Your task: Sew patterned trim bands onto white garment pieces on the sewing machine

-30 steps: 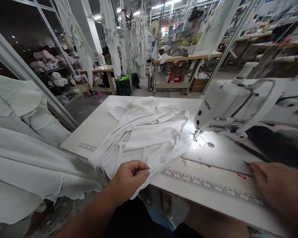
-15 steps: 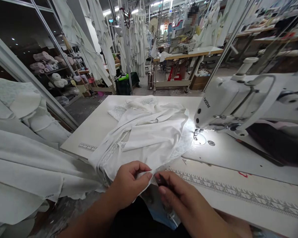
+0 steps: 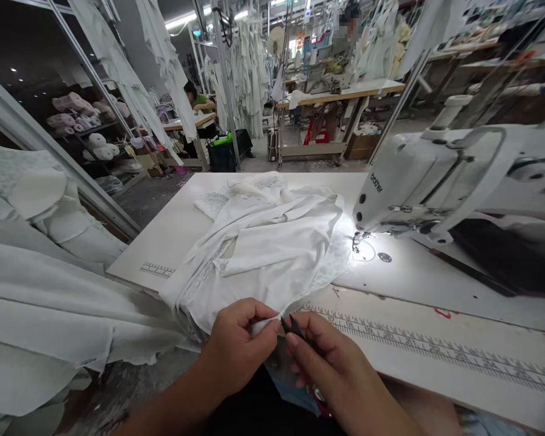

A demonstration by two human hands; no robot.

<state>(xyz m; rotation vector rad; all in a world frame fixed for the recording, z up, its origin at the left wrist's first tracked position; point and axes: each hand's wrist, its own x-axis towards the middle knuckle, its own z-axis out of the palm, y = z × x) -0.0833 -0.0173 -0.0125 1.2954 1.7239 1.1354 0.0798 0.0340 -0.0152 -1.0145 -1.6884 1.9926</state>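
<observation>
My bare left forearm [image 3: 170,393] comes from the lower left and goes forward and to the right. My bare left hand [image 3: 238,339] makes a pinch, with its thumb [image 3: 267,342] and its index finger [image 3: 258,307] close together at the tips. Just beside it is my bare right hand [image 3: 333,363], which is closed in a grip, its thumb [image 3: 302,352] lying forward and its fingers [image 3: 317,322] bent. My bare right forearm [image 3: 386,412] enters from the lower right.

One head-worn camera looks forward and down from close above the fingers [image 3: 255,307], across the surface [image 3: 163,242] to the floor [image 3: 142,200] beyond.
</observation>
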